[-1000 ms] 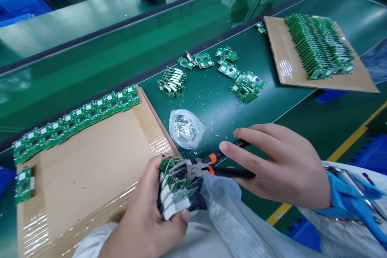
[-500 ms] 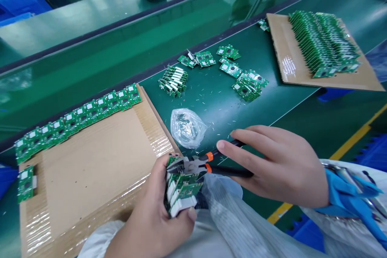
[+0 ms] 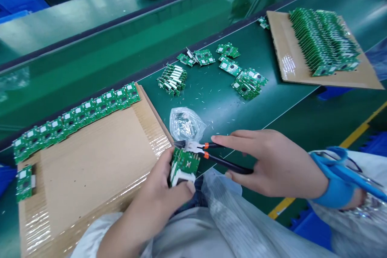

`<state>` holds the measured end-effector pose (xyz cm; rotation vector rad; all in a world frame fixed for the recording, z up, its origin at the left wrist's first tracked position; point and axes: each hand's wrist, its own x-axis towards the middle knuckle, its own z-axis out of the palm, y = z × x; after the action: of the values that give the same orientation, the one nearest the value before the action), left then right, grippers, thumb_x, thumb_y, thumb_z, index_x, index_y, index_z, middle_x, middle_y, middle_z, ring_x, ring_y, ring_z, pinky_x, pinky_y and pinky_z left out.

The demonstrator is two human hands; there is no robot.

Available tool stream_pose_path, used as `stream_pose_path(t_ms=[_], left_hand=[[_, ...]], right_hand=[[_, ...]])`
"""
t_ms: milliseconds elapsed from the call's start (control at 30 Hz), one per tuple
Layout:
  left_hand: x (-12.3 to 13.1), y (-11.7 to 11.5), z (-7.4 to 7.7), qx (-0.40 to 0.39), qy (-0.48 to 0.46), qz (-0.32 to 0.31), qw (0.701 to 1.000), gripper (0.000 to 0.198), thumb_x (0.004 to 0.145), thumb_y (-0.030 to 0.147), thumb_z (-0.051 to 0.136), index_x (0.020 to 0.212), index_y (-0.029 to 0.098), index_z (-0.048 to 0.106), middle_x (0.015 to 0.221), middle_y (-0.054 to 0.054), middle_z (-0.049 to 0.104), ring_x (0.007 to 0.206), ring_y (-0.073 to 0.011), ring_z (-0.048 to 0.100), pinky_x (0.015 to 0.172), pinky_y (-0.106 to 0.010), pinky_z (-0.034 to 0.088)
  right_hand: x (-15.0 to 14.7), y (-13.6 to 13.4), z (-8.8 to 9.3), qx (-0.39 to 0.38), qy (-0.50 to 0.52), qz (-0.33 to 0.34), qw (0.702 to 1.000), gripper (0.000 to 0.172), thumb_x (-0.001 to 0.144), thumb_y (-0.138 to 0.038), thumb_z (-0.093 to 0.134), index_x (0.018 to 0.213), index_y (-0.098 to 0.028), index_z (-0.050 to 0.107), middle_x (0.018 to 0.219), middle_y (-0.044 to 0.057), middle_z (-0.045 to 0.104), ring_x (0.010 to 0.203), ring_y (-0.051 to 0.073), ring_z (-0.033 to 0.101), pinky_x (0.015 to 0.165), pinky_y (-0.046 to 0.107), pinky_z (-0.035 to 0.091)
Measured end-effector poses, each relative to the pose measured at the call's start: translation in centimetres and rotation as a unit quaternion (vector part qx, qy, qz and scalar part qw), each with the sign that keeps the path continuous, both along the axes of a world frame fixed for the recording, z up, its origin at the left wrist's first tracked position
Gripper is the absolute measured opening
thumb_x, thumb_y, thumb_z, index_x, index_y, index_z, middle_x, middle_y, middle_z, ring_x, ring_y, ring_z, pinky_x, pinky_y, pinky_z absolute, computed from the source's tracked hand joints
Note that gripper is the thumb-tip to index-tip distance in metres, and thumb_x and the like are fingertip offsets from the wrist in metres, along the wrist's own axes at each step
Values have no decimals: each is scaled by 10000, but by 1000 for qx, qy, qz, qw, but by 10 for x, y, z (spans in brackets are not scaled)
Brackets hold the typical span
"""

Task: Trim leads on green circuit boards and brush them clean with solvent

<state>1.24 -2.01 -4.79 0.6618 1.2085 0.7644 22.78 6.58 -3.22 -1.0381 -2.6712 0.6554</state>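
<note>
My left hand (image 3: 157,193) is closed round a small stack of green circuit boards (image 3: 186,162) with white parts on them, the thumb pressing the near side. My right hand (image 3: 266,161) grips the black handles of a pair of side cutters (image 3: 195,146) with orange bands. Their jaws lie at the upper edge of the held boards; whether they bite on a pin is too small to tell. Just beyond the cutters sits a clear plastic bag (image 3: 186,124) with shiny bits inside. A blue band (image 3: 334,185) circles my right wrist.
At the left, a row of circuit boards (image 3: 75,117) lines the far edge of a cardboard sheet (image 3: 96,169). Loose boards (image 3: 249,82) and tiny clippings are scattered on the green table (image 3: 211,100). Another cardboard piece (image 3: 288,68) at the right carries rows of stacked boards (image 3: 325,44).
The held boards have turned and risen, so the top board's face shows more. The cutters have moved up with them, and my right hand has shifted its hold on the handles.
</note>
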Motion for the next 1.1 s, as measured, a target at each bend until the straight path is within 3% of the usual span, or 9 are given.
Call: stream_pose_path(t_ms=[100,233,400,533,633,700,833,967,1100], left_hand=[[1,5,-4,-62,-63,5,996,411,720,311,653,1096,208,523,887,7,569,673,-109,447,622,-236,355],[-1,1,-9,-27,-72,16,997,536,696,364,706,1178,223,519,860,-5,584,713,-144,499,679,-264,387],[-6,-5,-8,16,-19,-1,1000,660,685,407,732,1264,220,474,841,-21,581,827,-204,541,746,-292,423],[-7,-7,-2,31,21,14,999,615,689,343,725,1242,242,476,850,-4,569,845,-190,541,757,-265,431],[-5,-9,1,42,39,28,998,575,681,258,706,1214,259,489,994,-9,579,855,-167,552,751,-239,443],[-5,-10,1,68,45,14,997,583,688,209,675,1230,272,468,1081,-14,580,893,-168,567,763,-236,458],[-7,-14,-3,140,74,-29,987,616,728,127,586,1277,333,396,1149,3,574,970,-166,589,818,-246,472],[-11,-16,-5,204,183,-68,959,655,718,117,585,1285,358,364,1130,14,562,1023,-181,565,834,-257,472],[-16,-17,-6,258,253,-113,925,687,718,191,612,1318,349,315,1174,-16,529,1027,-204,562,857,-298,476]], right_hand=[[1,9,8,-118,-24,5,993,393,689,-249,684,1081,-260,657,783,-13,665,587,118,588,485,215,412],[5,12,14,-163,-9,-3,987,426,690,-299,710,1108,-252,644,857,11,672,641,140,610,522,235,459],[6,2,10,-69,-28,-21,997,575,675,-268,685,1236,-230,566,937,53,649,722,176,629,568,273,483],[5,-2,9,61,-25,13,998,526,730,-274,619,1241,-182,540,985,103,625,775,227,615,588,338,489],[6,0,9,194,-29,31,980,453,773,-284,585,1207,-161,537,979,135,612,774,268,578,602,402,476],[8,1,10,241,-34,42,969,425,786,-285,575,1192,-165,530,958,136,606,760,269,557,609,415,467],[12,2,12,235,-23,58,970,413,781,-285,573,1173,-162,530,959,136,590,783,262,540,627,405,463],[16,3,12,188,-13,60,980,432,783,-286,580,1193,-160,524,999,139,576,810,256,535,639,404,467],[21,7,18,226,-21,87,970,387,797,-276,573,1164,-161,528,970,135,571,800,260,514,645,423,454]])
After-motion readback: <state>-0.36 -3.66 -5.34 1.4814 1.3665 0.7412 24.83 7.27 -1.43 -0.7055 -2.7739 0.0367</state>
